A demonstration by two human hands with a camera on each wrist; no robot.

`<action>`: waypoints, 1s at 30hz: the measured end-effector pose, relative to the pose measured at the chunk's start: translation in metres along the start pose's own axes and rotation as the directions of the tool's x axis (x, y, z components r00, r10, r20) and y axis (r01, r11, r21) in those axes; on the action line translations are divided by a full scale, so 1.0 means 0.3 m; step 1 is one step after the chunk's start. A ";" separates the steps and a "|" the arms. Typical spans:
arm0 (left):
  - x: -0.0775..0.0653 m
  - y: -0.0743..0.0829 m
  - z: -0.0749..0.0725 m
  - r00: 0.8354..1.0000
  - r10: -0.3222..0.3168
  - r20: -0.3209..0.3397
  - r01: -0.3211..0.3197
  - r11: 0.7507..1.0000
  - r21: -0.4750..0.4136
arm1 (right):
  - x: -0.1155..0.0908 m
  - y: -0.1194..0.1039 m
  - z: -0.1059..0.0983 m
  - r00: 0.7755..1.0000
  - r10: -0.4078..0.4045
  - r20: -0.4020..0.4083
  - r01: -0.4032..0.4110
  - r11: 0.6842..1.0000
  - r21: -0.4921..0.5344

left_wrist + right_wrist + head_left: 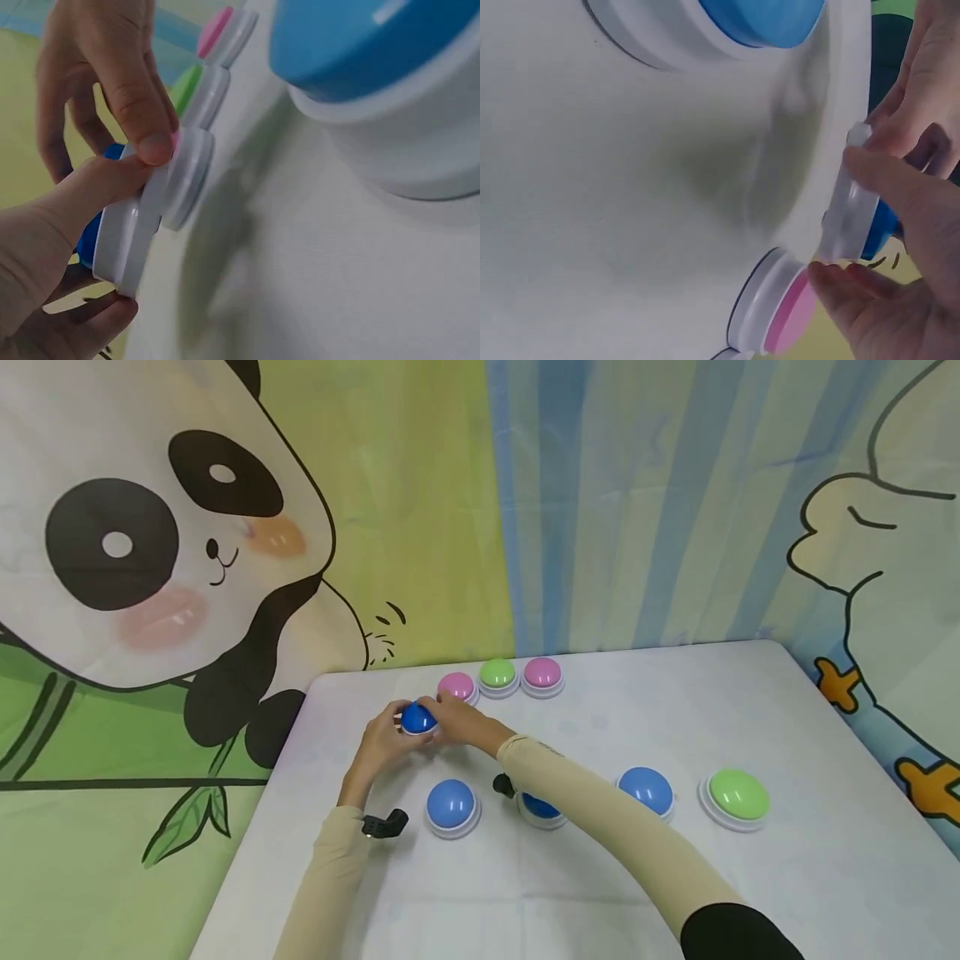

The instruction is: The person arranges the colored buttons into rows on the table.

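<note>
Near the table's far left part, a blue dome push button [417, 718] with a white round base is held between both hands. My left hand [382, 745] grips it from the left, with the thumb on the white base [118, 240] and fingers round the edge. From the right, my right hand [463, 725] holds the same button; its thumb and fingertips pinch the base [851, 206] in the right wrist view. The button is tilted and raised off the white table, with a shadow beneath. Close behind it stands a pink button [456, 685], partly covered by the right hand.
A green button [497, 674] and another pink one [542, 672] continue the back row. Nearer stand a blue button [451, 804], one partly hidden under the right sleeve [542, 808], another blue [647, 788] and a green [738, 795]. Printed cloth [420, 527] hangs behind the table.
</note>
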State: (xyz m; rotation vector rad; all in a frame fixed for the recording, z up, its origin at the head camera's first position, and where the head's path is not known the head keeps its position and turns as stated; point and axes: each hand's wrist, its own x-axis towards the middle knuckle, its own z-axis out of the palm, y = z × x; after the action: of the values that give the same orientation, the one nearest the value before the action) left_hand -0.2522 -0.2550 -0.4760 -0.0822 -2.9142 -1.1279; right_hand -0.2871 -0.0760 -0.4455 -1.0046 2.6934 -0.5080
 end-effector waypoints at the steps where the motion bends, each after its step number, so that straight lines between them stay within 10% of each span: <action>1: -0.006 0.010 -0.010 1.000 0.025 0.002 -0.025 1.000 -0.001 | -0.005 0.006 -0.004 1.000 -0.016 -0.019 0.016 1.000 0.022; 15: -0.101 0.134 -0.033 0.985 0.145 0.088 -0.148 0.989 0.027 | -0.182 0.074 -0.057 0.979 -0.194 -0.057 0.202 0.951 0.235; 30: -0.204 0.230 0.018 0.950 0.215 0.225 -0.224 0.975 0.016 | -0.386 0.101 -0.046 0.962 -0.249 -0.116 0.263 0.955 0.138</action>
State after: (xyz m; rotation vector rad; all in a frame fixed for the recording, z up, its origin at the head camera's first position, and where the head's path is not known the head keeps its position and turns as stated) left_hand -0.1873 -0.2029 -0.4357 -0.5524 -3.0161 -1.0860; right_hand -0.2237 0.0258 -0.4349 -1.3243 2.5702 -0.8183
